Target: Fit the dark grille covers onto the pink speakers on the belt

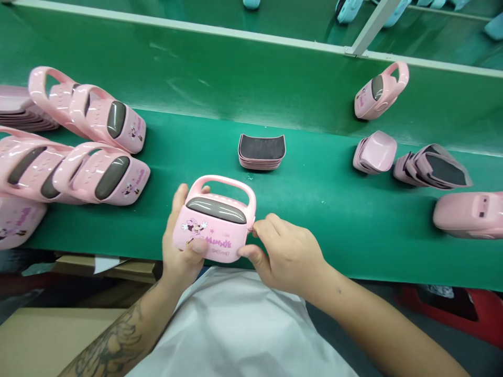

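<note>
A pink plastic handled case (214, 233) with a cartoon mouse print and a dark glossy window is held upright near the bench's front edge. My left hand (183, 243) is closed around its left side, the thumb across the printed front. At the case's right edge, my right hand (285, 251) has its fingers curled, with thumb and index finger touching the side and lower corner. What lies under those fingertips is too small to make out. Beyond the case sits a short stack of curved pink panels (262, 152), the top one with a black face.
Several matching handled cases (113, 178) stand in rows at left. On the right are another case (379, 91), pink shell parts (377, 152), black-faced panels (440, 167) and a case on its side (467, 214). A metal rail (236, 32) crosses the green bench (330, 225).
</note>
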`<state>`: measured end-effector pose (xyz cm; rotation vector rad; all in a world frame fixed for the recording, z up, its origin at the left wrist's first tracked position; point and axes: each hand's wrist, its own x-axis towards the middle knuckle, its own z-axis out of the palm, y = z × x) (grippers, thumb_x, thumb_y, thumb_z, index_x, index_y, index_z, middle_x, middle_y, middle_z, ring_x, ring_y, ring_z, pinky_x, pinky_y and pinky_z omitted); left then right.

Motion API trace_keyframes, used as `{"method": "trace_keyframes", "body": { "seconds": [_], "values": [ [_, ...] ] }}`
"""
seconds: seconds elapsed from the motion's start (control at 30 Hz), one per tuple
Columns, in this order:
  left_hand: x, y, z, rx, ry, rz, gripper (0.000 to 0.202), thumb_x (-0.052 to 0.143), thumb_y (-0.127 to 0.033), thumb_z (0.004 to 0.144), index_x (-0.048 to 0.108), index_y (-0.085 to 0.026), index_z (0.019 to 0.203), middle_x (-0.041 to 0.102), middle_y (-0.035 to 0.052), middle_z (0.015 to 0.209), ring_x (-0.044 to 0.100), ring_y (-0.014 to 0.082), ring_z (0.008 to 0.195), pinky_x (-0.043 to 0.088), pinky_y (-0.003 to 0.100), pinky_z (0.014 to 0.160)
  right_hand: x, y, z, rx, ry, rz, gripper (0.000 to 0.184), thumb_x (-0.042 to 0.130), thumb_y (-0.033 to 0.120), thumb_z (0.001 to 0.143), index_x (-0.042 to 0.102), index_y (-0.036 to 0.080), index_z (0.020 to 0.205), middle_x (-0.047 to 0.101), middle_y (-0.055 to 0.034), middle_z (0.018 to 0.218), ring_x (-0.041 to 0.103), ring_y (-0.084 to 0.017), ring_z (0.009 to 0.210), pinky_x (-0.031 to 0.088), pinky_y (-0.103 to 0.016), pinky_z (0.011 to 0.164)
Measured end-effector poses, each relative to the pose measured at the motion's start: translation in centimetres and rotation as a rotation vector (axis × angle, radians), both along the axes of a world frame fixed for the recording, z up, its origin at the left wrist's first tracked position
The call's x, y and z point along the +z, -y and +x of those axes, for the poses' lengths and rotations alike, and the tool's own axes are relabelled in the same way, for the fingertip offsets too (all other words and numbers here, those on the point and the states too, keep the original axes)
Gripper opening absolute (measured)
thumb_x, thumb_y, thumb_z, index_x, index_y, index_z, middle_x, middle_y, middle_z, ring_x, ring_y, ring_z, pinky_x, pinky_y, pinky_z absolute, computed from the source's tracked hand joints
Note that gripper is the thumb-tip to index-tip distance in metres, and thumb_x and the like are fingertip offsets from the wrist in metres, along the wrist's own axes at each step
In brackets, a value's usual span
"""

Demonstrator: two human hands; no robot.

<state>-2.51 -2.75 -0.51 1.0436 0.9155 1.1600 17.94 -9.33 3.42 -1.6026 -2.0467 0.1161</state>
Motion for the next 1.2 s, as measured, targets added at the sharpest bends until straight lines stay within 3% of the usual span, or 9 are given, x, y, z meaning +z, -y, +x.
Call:
{"method": "trace_keyframes", "body": {
  "seconds": [0.2,0.47,0.63,0.77,0.9,1.0,1.1,1.2],
  "values": [
    [-0.3,-0.1,0.2,0.007,0.014,-0.028,0.098,0.092,-0.070,0.072,0.062,-0.022,0.151,0.076,0.0169,0.134,0.074,0.0416,0.123,0.067,0.051,0.101,0.3,0.1,0.3,0.023,0.048,-0.066,0.033,0.042,0.024,0.109,0.067,0.019,0.089,0.066,-0.0024,0.076,0.055,-0.016,0.064,0.026,-0.034,0.053],
    [-1.0,0.5,-0.3,0.062,-0.055,0.121,0.081,0.092,-0.061,0.076,0.070,-0.026,0.145,0.075,0.0114,0.135,0.073,0.0386,0.123,0.070,0.043,0.090,0.5,0.3,0.2,-0.061,0.064,-0.087,0.031,0.052,0.026,0.102,0.062,0.022,0.073,0.063,-0.0004,0.067,0.049,-0.015,0.057,0.022,-0.034,0.053],
    [-1.1,1.1,-0.8,0.102,-0.160,0.107,0.082,0.091,-0.069,0.073,0.074,-0.028,0.142,0.078,0.0079,0.123,0.076,0.0318,0.105,0.069,0.037,0.078,0.4,0.6,0.2,-0.017,0.034,-0.175,0.032,0.053,0.026,0.100,0.062,0.022,0.070,0.062,0.0000,0.065,0.049,-0.014,0.057,0.020,-0.034,0.054],
    [-1.3,1.9,-1.1,0.134,-0.256,0.113,0.084,0.088,-0.074,0.074,0.072,-0.030,0.144,0.076,0.0040,0.126,0.073,0.0315,0.105,0.066,0.039,0.080,0.1,0.7,0.4,0.002,0.033,-0.187,0.032,0.050,0.026,0.101,0.062,0.021,0.072,0.063,-0.0008,0.067,0.049,-0.014,0.057,0.021,-0.034,0.054],
    [-1.5,2.7,-1.3,0.107,-0.302,0.068,0.088,0.085,-0.078,0.074,0.069,-0.035,0.148,0.076,0.0038,0.128,0.073,0.0316,0.103,0.066,0.041,0.080,0.2,1.0,0.0,0.021,0.043,-0.248,0.030,0.049,0.026,0.100,0.063,0.021,0.074,0.064,-0.0018,0.069,0.049,-0.015,0.057,0.021,-0.034,0.053],
    [-1.6,3.5,-1.1,-0.003,-0.324,0.031,0.093,0.084,-0.086,0.067,0.074,-0.031,0.142,0.076,0.0095,0.127,0.073,0.0338,0.106,0.067,0.039,0.076,1.1,1.5,-0.1,0.098,0.008,-0.273,0.027,0.050,0.027,0.098,0.063,0.022,0.075,0.063,-0.0014,0.069,0.049,-0.015,0.057,0.022,-0.033,0.052],
    [-1.6,4.1,-0.3,-0.075,-0.244,-0.049,0.081,0.085,-0.081,0.072,0.078,-0.029,0.135,0.073,0.0122,0.124,0.073,0.0263,0.091,0.066,0.033,0.063,2.1,2.2,0.9,0.121,-0.162,-0.342,0.032,0.047,0.029,0.104,0.062,0.022,0.076,0.063,-0.0005,0.072,0.051,-0.015,0.061,0.028,-0.031,0.054],
    [-1.3,3.3,0.5,0.009,-0.210,-0.090,0.069,0.089,-0.043,0.086,0.065,-0.039,0.150,0.068,0.0077,0.124,0.069,0.0151,0.077,0.063,0.025,0.053,1.7,3.2,2.6,-0.085,-0.683,-0.408,0.029,0.055,0.041,0.105,0.065,0.023,0.085,0.063,0.0012,0.075,0.053,-0.013,0.063,0.039,-0.027,0.059]
  ]
}}
